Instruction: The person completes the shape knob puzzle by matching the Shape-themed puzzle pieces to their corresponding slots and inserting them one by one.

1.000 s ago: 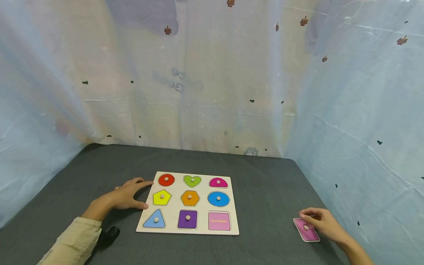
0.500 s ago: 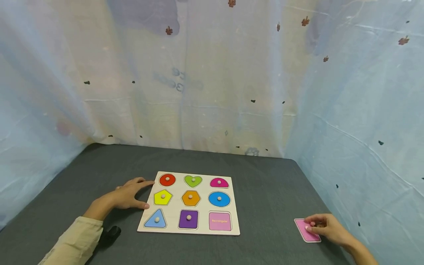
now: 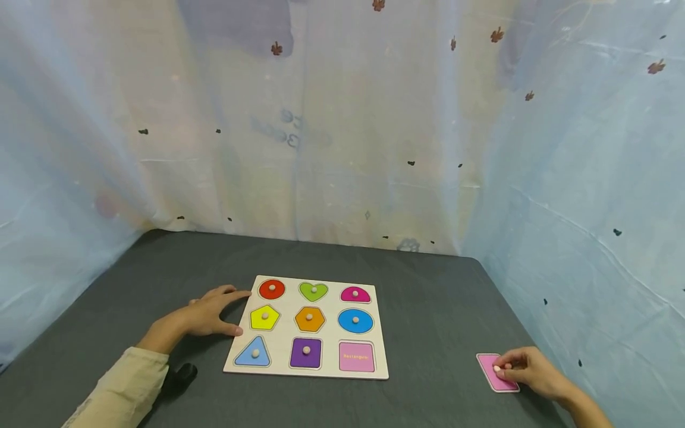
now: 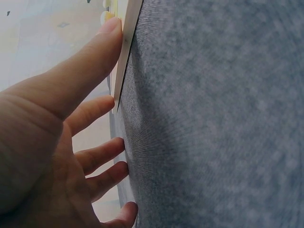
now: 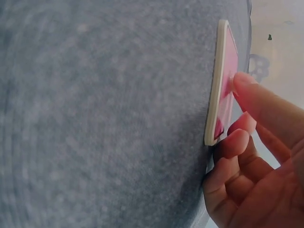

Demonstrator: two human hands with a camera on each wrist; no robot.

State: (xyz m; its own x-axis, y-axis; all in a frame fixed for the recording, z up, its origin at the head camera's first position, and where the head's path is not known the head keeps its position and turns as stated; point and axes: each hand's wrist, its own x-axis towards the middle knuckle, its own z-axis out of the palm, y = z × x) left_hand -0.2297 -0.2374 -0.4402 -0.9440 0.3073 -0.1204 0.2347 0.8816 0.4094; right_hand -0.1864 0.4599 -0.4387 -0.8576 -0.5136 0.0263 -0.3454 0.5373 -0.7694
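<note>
Grey felt table (image 3: 428, 309) bears a flat wooden puzzle board (image 3: 307, 326) with coloured shapes. Left hand (image 3: 206, 313), fingers straight, rests against its left edge. Right hand (image 3: 527, 370) pinches the knob of a pink rectangular piece (image 3: 489, 368) lying flat, far right.

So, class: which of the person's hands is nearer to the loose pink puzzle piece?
Right. The right hand pinches the knob of the pink piece on the grey mat. The left hand rests far off, against the left edge of the puzzle board.
</note>
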